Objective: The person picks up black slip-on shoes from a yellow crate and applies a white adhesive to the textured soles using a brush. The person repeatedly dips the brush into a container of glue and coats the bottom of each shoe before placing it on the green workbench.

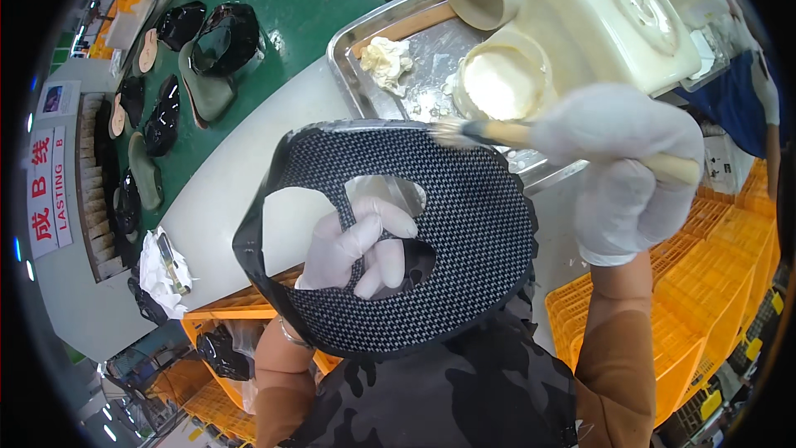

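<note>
Right hand [626,170] clamped on a brush [506,132], left hand [352,253] closed on a black-and-grey upper [485,228]
Upper's around the left hand, partly hiding it; brush tip's a blur left of the right hand, can't tell if it's touching. Pot [542,75] sits beyond.

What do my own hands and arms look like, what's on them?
Your left hand and right hand wear white gloves; the right glove ends around the wrist. A slim, silvery bangle circles your left wrist.
</note>
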A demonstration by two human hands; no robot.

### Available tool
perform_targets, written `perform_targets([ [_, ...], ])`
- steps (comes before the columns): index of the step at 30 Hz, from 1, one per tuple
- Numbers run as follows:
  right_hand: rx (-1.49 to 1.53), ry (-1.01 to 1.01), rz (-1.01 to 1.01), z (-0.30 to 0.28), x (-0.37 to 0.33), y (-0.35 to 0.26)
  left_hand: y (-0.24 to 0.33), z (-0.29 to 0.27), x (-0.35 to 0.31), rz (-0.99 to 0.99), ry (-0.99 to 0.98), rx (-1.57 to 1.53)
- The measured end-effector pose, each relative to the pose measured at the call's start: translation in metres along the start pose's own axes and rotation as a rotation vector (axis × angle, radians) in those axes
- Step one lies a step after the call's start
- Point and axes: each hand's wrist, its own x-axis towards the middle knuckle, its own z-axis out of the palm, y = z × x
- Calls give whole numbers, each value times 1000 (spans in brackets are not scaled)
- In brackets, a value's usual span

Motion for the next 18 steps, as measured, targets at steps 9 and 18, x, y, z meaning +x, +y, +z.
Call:
perform_targets([
  [9,114,97,-152,4,-5,36,-14,-5,-23,268,109,-146],
  [18,7,297,94,7,-46,21,-25,-15,-21,514,115,-172],
])
